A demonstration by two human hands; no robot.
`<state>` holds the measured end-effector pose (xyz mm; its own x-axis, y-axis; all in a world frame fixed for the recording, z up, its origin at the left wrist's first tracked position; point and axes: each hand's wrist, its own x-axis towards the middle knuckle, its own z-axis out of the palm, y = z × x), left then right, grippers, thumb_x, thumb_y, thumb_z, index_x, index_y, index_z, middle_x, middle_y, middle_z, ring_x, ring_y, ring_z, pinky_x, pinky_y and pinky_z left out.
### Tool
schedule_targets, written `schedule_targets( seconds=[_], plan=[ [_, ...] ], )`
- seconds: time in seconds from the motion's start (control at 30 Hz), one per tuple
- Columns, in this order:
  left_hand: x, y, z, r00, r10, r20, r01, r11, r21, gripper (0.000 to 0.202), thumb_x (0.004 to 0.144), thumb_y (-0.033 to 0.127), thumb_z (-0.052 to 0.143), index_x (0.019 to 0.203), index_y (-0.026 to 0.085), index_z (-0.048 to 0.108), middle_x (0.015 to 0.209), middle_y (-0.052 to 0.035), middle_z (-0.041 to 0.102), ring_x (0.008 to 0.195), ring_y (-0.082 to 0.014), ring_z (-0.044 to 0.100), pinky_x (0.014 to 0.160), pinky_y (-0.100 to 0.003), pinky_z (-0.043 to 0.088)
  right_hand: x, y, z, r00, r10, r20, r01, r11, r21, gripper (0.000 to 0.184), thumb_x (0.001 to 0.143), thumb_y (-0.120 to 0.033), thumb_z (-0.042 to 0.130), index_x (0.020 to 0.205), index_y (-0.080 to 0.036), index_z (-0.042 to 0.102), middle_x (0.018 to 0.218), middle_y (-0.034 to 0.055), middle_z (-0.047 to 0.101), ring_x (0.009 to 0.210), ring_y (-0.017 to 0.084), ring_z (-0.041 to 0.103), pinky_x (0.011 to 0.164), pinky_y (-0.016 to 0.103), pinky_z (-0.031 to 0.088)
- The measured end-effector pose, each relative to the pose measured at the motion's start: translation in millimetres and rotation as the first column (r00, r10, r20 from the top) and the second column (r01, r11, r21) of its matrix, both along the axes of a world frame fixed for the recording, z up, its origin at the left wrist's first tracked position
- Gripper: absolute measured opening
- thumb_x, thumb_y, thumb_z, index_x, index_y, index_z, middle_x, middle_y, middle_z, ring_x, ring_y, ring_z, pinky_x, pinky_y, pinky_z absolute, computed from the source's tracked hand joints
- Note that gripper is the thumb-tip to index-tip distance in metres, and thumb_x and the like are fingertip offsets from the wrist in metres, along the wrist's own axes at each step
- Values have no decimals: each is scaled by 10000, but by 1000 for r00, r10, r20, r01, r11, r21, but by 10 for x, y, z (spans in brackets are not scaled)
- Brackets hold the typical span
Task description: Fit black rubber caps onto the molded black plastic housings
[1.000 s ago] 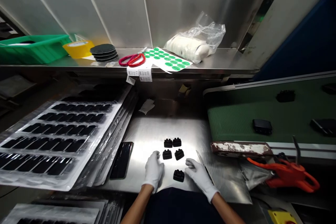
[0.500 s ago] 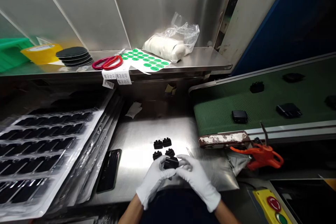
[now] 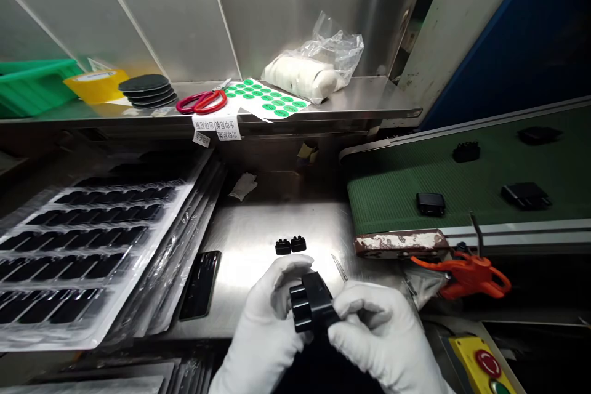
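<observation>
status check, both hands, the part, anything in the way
Left hand and right hand gripping black plastic part. Part up off metal table, lobed side facing left. Slim metal tool lying beyond right hand.

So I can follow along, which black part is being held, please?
The black part between the left hand and right hand; others lie on the table, green belt or plastic trays.
</observation>
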<state>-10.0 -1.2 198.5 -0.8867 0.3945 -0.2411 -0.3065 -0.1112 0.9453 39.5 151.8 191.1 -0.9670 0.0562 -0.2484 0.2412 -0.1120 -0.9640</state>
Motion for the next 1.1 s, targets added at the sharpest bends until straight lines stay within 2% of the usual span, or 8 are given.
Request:
schedule_targets(
  seconds=[0.13,0.33,0.63,0.77,0.87,0.97,1.03,1.1],
  plan=[
    [75,36,150,978,56,202,-58,998,6,797,502,-27,808,1173,318,553,1047,1,683,917,-231,668,820,-302,536,2,-12,-56,989,-79,-128,87,995,57,62,584,-135,743,592,-186,709,562,-24,469,479,91,409,427,223,297],
    [134,68,272,953,102,284,-111,994,13,736,539,30,749,1186,298,523,985,-11,689,673,-137,607,514,-195,443,-5,-12,-144,971,-49,-234,75,992,105,83,637,-201,798,609,-201,719,576,5,531,517,135,499,450,247,357],
    [58,31,328,966,57,251,-42,997,-65,369,548,-16,710,853,187,675,655,37,640,532,-80,526,490,-176,414,49,21,-292,938,88,-335,-11,975,223,73,769,-208,735,794,-275,750,643,6,572,590,156,554,541,276,413],
    [-8,-66,151,1000,-15,13,14,999,45,299,574,26,802,790,226,745,838,-6,723,787,-190,670,744,-259,540,35,-31,-233,991,-3,-135,-15,992,-129,312,676,-519,789,724,-212,757,558,5,529,504,120,460,466,255,319],
    [-64,-128,21,967,-32,-254,25,999,-29,344,613,8,772,809,290,786,945,-4,743,903,-234,686,836,-295,537,16,-65,-185,995,60,75,-14,866,-500,420,666,-563,785,710,-154,698,470,-29,491,389,49,357,402,207,229],
    [-100,-137,-33,915,-28,-402,-38,987,-155,385,668,-18,702,835,317,792,1011,-9,746,998,-252,664,898,-318,510,-7,-97,-196,969,145,202,38,716,-697,370,705,-454,802,657,-159,583,444,-55,486,348,20,318,378,178,216],
    [-112,-113,-33,946,-21,-323,-28,988,-149,412,652,-14,732,884,324,765,1045,0,731,1029,-247,650,898,-308,505,-22,-124,-222,952,211,221,19,681,-732,400,693,-428,818,614,-165,528,413,-75,440,337,14,304,373,170,217],
    [-121,-90,-35,993,-34,-109,28,998,-50,586,567,-28,792,1009,342,691,1086,17,704,1022,-235,651,875,-290,510,-33,-154,-226,954,221,204,-28,743,-669,437,663,-462,829,590,-162,520,406,-74,423,333,16,306,361,172,202]
  ],
)
